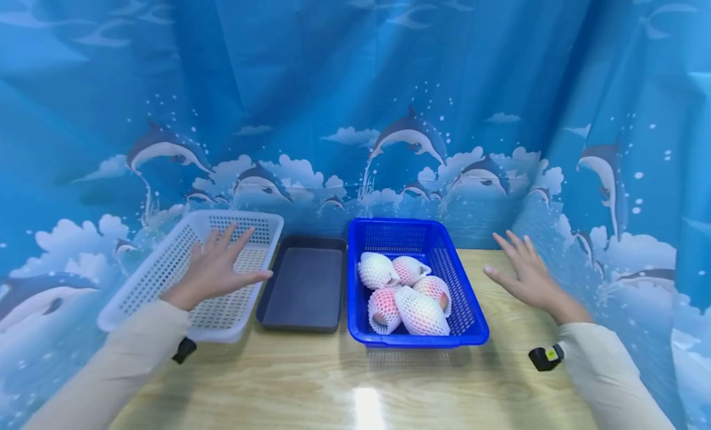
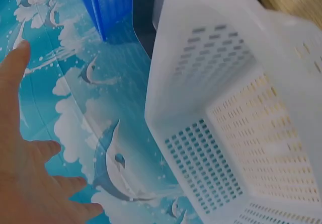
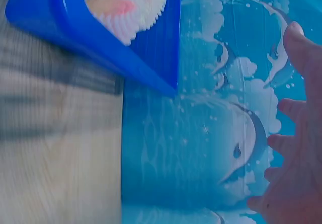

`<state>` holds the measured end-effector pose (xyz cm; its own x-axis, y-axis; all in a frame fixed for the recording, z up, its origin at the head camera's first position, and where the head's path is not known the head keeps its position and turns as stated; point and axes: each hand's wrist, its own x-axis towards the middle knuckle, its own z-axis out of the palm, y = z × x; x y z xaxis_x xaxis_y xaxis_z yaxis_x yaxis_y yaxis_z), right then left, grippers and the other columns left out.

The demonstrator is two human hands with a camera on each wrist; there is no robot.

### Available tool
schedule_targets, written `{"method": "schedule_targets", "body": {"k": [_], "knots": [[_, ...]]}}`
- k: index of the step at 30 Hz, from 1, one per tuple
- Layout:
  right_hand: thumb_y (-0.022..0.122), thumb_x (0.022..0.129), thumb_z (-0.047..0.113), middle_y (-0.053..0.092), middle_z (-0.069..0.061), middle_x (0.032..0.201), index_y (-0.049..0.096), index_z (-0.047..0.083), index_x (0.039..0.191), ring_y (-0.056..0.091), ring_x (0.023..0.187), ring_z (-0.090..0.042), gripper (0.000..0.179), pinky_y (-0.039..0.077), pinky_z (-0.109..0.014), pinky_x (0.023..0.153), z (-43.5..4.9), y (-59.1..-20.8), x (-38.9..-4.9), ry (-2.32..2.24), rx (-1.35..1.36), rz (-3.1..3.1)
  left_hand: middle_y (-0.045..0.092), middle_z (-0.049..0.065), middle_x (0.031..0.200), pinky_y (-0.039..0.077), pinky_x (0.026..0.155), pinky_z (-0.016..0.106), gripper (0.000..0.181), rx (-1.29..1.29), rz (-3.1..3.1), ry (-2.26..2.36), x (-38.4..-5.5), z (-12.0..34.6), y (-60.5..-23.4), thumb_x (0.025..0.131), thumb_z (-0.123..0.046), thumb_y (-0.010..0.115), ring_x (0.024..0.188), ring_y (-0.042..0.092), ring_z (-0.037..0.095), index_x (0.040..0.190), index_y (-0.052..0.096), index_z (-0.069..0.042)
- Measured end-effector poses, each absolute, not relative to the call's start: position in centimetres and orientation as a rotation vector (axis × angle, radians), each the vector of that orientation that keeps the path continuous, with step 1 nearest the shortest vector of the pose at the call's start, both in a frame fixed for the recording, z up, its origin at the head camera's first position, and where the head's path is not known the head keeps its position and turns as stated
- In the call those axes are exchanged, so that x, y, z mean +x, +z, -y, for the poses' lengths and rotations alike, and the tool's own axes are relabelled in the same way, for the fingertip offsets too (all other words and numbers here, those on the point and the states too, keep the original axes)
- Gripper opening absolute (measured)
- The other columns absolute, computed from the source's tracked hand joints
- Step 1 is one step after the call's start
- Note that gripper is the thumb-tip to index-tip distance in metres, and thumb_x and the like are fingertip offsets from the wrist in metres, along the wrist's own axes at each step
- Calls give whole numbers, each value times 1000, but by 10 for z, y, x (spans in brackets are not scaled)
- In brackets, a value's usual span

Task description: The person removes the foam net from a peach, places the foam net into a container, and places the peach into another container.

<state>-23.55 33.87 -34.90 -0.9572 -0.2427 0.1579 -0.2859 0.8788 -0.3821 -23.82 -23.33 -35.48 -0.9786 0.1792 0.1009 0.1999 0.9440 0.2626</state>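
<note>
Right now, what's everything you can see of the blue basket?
The blue basket is rectangular, open-topped and plastic-looking, with perforated walls and a smooth, thick rim. It sits upright on the wood-grain table, just right of the dark tray; whether they touch, I can't tell. Five round pieces in foam netting lie inside, bunched toward its front and middle. The right-hand fingers are apart from it, to its right.

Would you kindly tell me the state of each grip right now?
Left grip: open, holding nothing, near the white basket.
Right grip: open, holding nothing, near the blue basket.
</note>
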Motion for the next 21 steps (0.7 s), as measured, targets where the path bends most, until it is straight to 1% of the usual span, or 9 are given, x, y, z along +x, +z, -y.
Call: {"method": "schedule_targets", "body": {"k": [4,9,14,17,21], "knots": [[53,96,42,2,-27,157,10,12,155,-13,139,-52,79,2,-82,98,-329,-357,-235,720,451,2937,4,25,158,-7,104,76,107,-313,3008,-471,-239,222,-361,76,-76,55,138,-2,57,154,16,-15],[58,94,39,4,-25,158,14,12,154,-6,140,-52,79,5,-81,99,-313,-371,-235,857,527,2932,8,25,157,1,104,77,105,-357,2988,-485,-239,207,-372,77,-75,56,140,1,53,154,17,-16],[62,93,36,14,-25,156,21,9,153,11,140,-50,77,15,-77,102,-296,-384,-231,905,594,2895,9,23,158,5,106,75,106,-384,2988,-526,-242,191,-383,76,-76,57,141,3,50,154,19,-16],[64,92,34,20,-26,155,24,7,151,17,139,-50,76,20,-75,103,-287,-392,-230,962,637,2867,10,22,158,8,107,74,106,-386,2979,-571,-241,184,-391,75,-74,60,142,4,49,154,20,-17],[66,91,31,26,-25,153,29,7,149,22,138,-50,73,23,-73,104,-277,-402,-227,1047,669,2854,14,21,158,12,107,73,103,-408,2953,-630,-238,175,-402,75,-71,63,142,7,49,153,23,-17]]}}
